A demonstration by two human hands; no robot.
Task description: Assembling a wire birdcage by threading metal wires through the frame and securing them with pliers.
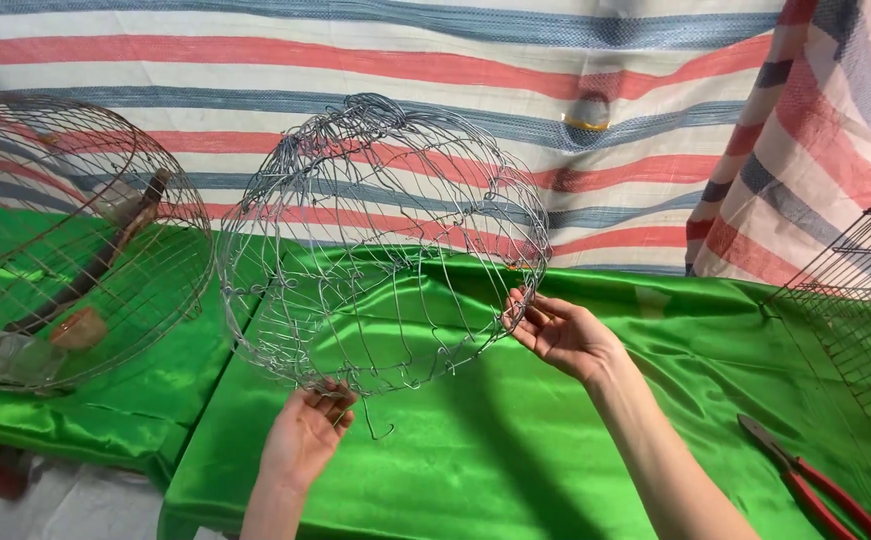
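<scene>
Wire dome [386,245], a rounded cage top of thin silver rods, hangs in the air between both hands above the green satin cloth [556,440]. The left hand [306,435] grips the lower rim from beneath, fingers curled around the bottom wires. The right hand [561,335] pinches the rim at the dome's right edge, fingertips closed on a wire. The dome is tipped on its side: its open mouth faces toward the person and slightly down, its crown points away toward the striped tarp [516,90]. Further left sits a second round cage [66,240]. Red-handled pliers [816,485] lie at the lower right, well apart from the hands.
</scene>
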